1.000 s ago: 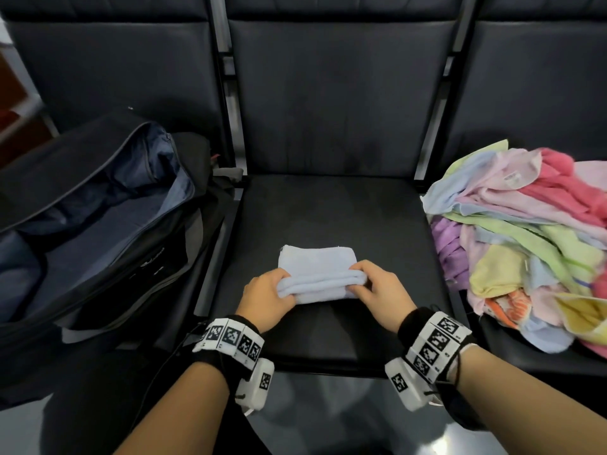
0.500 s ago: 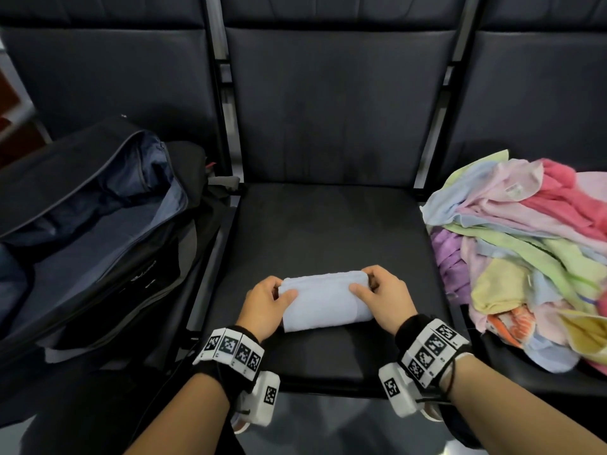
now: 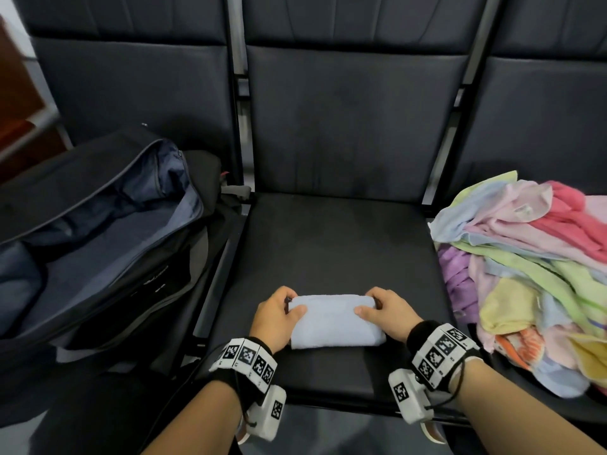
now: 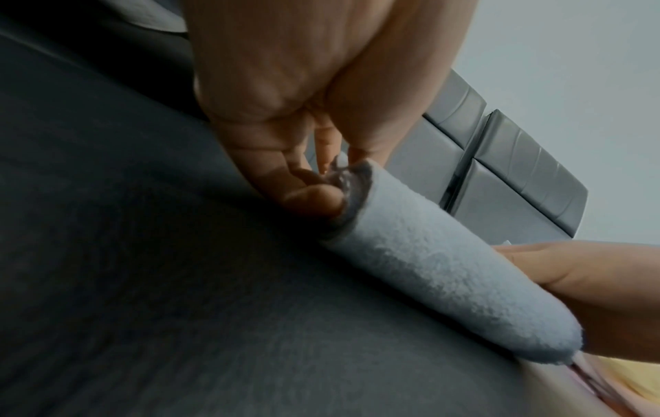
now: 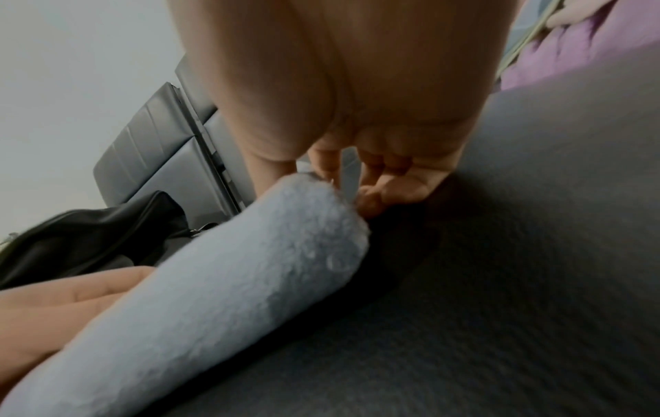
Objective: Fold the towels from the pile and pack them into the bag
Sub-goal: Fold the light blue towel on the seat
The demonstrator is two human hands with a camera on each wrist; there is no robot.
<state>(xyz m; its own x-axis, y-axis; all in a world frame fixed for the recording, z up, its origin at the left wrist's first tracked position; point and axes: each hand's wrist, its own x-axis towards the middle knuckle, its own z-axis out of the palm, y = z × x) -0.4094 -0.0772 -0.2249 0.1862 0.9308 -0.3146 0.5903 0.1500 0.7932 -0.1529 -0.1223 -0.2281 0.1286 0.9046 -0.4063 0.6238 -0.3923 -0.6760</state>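
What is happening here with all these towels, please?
A person is folding towels. The left hand and right hand grip the ends of a folded light blue towel on the middle seat. The open bag waits on the left; the unfolded pile lies on the right.

A: Legible text, labels, numbers?
B: None. Wrist bands [image 3: 245,360] carry black-and-white square marker codes only, no letters. Bag [image 3: 98,244] has small white marks, too blurred to read. Towel tag [image 3: 522,210]: unreadable.
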